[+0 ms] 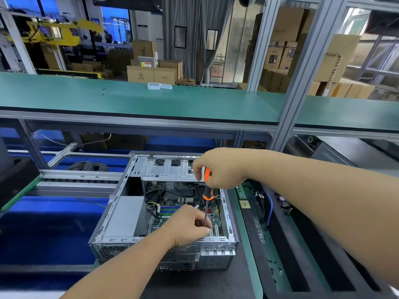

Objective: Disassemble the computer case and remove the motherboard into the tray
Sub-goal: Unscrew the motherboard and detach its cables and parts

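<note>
Left of the computer case [164, 214], a coil of grey cable [87, 166] is seen lying beyond a metal rail, over a blue surface. The case itself is an open box of bare, perforated sheet steel, its side panel off; a plain grey power supply block [125, 214] is fitted in its left part, and a stamped drive cage [168, 169] spans its far end.

Inside the case, on its floor, the motherboard [170, 209] is seen — a green circuit board with coloured slots and black and yellow cables running to it.

The left hand [190, 225] is held over the near part of the case, fingers curled in, with thumb and fingertips closed narrowly around the lower end of the screwdriver [207, 190] shaft. Whether the tip touches a screw cannot be told.

The right hand [218, 167] is wrapped around the top of the orange-and-black handle, above the right part of the case, the thin steel shaft pointing down into it.

Right of the case, a long black tray [287, 244] with a green rim is seen, holding small boards, dark cables and a blue cable [269, 210].
</note>
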